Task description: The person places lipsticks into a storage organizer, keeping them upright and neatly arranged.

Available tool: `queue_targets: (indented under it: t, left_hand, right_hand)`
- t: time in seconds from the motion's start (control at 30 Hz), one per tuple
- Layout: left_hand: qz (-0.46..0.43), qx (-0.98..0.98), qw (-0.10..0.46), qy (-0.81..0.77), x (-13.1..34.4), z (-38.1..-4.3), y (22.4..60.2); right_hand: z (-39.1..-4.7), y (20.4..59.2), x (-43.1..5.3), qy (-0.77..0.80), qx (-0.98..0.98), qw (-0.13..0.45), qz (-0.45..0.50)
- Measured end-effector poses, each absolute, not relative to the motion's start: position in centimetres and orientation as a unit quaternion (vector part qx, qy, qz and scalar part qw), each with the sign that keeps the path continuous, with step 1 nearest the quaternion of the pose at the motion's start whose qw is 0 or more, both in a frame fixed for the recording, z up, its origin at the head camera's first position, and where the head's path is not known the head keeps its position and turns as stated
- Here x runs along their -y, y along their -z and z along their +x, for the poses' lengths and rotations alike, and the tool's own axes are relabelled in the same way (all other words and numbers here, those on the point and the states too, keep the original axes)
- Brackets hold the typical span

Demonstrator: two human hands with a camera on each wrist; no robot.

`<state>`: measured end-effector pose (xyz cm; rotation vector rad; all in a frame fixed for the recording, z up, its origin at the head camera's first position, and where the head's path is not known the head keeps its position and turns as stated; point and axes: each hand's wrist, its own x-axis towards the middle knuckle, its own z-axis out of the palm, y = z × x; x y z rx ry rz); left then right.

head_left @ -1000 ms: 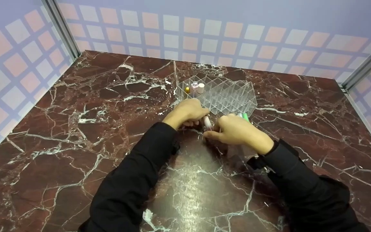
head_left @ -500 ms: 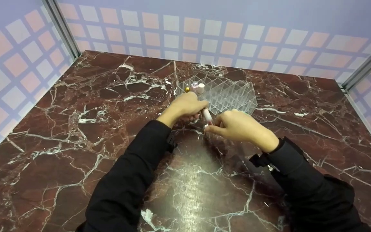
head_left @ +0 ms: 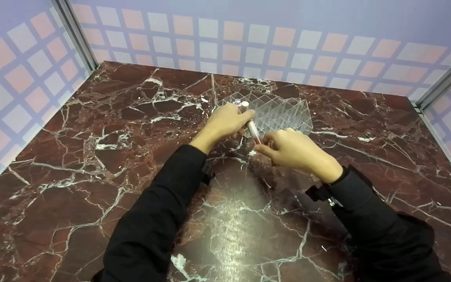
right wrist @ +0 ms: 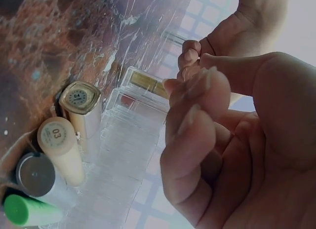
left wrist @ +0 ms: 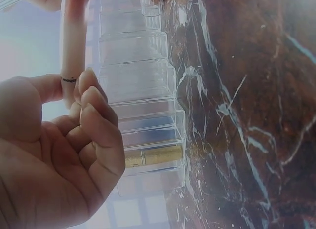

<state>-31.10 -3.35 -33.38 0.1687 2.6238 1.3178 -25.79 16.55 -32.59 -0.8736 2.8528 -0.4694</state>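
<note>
Between my two hands slants a slim lip gloss tube (head_left: 253,131), pale at one end and reddish at the other. My left hand (head_left: 225,120) pinches the pale end between thumb and fingertips, as the left wrist view shows on the tube (left wrist: 74,41). The reddish end is in the fingers of my right hand (head_left: 298,150), which hide its tip. Just behind both hands stands a clear acrylic organizer (head_left: 284,111) with diamond-shaped compartments. A white-capped tube (head_left: 245,104) and a shiny-topped one (head_left: 237,102) stand in its left part.
In the right wrist view, several cosmetics stand close to the organizer: a gold-ended one (right wrist: 79,96), a beige one (right wrist: 56,133), a grey one (right wrist: 35,174) and a green-capped one (right wrist: 17,209). A gold tube (left wrist: 153,156) sits inside the organizer. Patterned panels border the marbled table (head_left: 73,176).
Both hands have moved away from me toward the organizer with the lip gloss tube, showing more of its length. The left hand now covers the gold top; the right hides the green cap.
</note>
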Motion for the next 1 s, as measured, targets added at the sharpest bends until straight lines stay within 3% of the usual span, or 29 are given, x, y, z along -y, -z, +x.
queue_targets:
  t: [0.63, 1.0]
  left_hand:
    - [0.067, -0.887, 0.001, -0.456, 2.86, -31.30, 33.33]
    - [0.083, -0.857, -0.014, -0.508, 2.43, -31.30, 33.45]
  right_hand:
    - [-26.27, 32.33, -16.48, 0.163, -0.949, 0.007, -0.269]
    - [-26.39, 32.28, -16.22, 0.176, -0.952, 0.001, -0.250]
